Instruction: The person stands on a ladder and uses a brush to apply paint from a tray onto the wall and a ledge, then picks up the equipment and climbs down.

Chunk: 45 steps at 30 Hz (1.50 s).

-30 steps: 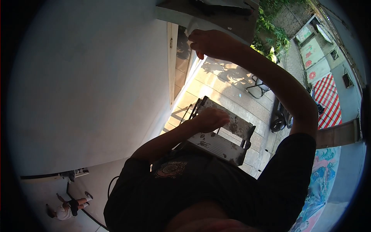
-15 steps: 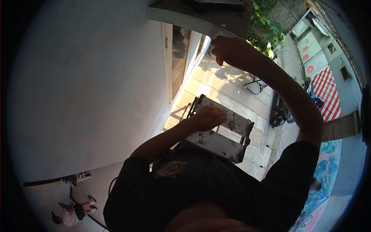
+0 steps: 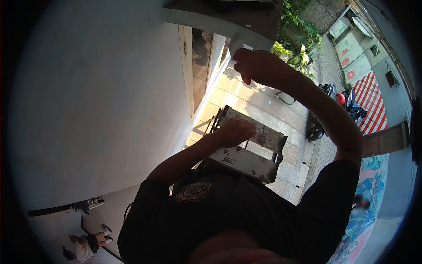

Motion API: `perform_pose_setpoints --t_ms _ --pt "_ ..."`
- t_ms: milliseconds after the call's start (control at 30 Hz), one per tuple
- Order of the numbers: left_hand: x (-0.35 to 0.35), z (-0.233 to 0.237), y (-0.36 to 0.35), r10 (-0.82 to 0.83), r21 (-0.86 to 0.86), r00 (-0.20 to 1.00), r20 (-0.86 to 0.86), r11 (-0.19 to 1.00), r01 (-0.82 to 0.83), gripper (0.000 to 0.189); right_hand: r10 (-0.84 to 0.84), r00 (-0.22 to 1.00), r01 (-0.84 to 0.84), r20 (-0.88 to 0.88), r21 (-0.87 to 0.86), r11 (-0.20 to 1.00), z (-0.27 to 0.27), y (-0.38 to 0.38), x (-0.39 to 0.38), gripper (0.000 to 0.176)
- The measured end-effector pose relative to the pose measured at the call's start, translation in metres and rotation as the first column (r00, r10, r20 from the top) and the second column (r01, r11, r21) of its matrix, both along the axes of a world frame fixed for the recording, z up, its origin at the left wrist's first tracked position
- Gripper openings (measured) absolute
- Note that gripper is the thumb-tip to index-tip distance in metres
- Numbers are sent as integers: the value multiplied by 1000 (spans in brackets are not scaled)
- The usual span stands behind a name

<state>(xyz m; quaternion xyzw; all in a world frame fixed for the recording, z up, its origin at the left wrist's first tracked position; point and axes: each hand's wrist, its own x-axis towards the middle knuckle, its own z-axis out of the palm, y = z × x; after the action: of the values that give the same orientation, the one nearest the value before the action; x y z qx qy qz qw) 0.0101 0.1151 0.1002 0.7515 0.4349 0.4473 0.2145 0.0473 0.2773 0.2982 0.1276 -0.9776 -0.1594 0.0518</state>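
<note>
My right hand (image 3: 254, 66) is raised at the upper middle, its fingers pinched beside the underside of a grey ledge (image 3: 211, 22). A pale, flat shape (image 3: 236, 44) shows at its fingertips; I cannot make out what it is. Lower down, my left hand (image 3: 238, 132) has its fingers curled over the top of a stepladder (image 3: 252, 165) with worn, paint-stained steps. What those fingers hold, if anything, is hidden.
A white wall (image 3: 101, 101) fills the left side, next to a framed window (image 3: 200, 66). Below lies a tiled floor (image 3: 250, 99). Plants (image 3: 301, 59) and a motorcycle (image 3: 315, 132) stand beyond. One person (image 3: 83, 248) is at lower left; another (image 3: 361, 203) is at right.
My right hand has shifted slightly left and down, and more of the pale shape shows at its fingertips. My left hand stays over the stepladder. The view has moved a little.
</note>
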Motion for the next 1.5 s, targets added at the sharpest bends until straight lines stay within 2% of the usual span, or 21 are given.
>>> perform_pose_setpoints --t_ms 133,167,333,367,400,500,600,633,733,800,900,967,1000,1067,1100,1167,1200,1267,1333,1400,1500 --pt "0 -1 0 -1 19 1000 24 1000 1 29 -106 990 105 90 16 994 -5 18 11 9" --pt "-1 -1 1 -3 18 1000 25 1000 3 29 -112 991 124 78 -170 978 -8 28 23 9" --pt "-1 -3 2 0 12 999 38 1000 0 29 -267 960 271 85 -46 961 23 -4 63 8" --pt "0 -3 1 -1 11 999 39 1000 0 29 -295 948 310 120 -138 941 27 -9 67 5" --pt "0 -1 1 -1 6 999 40 1000 1 29 -296 948 311 119 -138 940 27 -11 65 5" --pt "-2 -1 1 -11 -27 1000 -3 1000 11 30 -90 996 92 21 -101 991 25 -13 53 7" --pt "-2 -4 2 -22 -39 998 -56 999 20 33 -124 992 127 32 -145 981 10 6 46 8" --pt "-1 -5 2 -17 -23 998 -63 1000 15 33 -55 997 49 -60 -109 993 6 14 48 10" --pt "-2 -7 4 -24 -13 998 -51 1000 23 36 -187 982 183 -22 -122 975 9 17 71 9" --pt "-2 -9 4 -23 -26 999 -48 999 22 37 -187 982 187 14 -88 978 22 11 86 5" --pt "-3 -11 5 -17 -24 998 -53 1000 16 39 -276 961 275 -23 -61 960 24 2 94 12" --pt "-3 -12 6 -21 -13 998 -64 1000 20 40 -107 975 81 -196 -139 987 13 2 89 15" --pt "-3 -10 6 -22 -13 998 -64 1000 22 40 -103 962 52 -252 -200 978 10 -4 81 18" --pt "0 -7 5 -37 -16 997 -64 999 36 41 -172 911 24 -374 -369 929 -12 -7 63 23" --pt "0 -4 4 -32 -47 999 -23 998 31 36 -162 869 -62 -467 -428 902 -25 -5 52 25" --pt "2 -3 2 -33 -83 999 17 996 34 31 -207 756 -210 -621 -530 822 -47 -9 30 26" --pt "2 -4 2 -26 -82 1000 0 996 26 31 -211 753 -207 -623 -529 823 -55 -9 20 26" --pt "2 -4 2 -24 -87 1000 -19 996 22 32 -303 552 -325 -777 -535 779 -69 -6 3 22" --pt "2 -2 2 -27 -83 999 -18 996 26 34 -369 492 -307 -789 -554 774 -78 1 0 19" --pt "1 -2 2 -32 -82 999 -13 996 31 34 -426 371 -235 -825 -528 816 -86 11 4 20" --pt "0 0 -1 -42 -79 999 -10 996 42 36 -429 268 -185 -863 -483 856 -95 21 25 21"
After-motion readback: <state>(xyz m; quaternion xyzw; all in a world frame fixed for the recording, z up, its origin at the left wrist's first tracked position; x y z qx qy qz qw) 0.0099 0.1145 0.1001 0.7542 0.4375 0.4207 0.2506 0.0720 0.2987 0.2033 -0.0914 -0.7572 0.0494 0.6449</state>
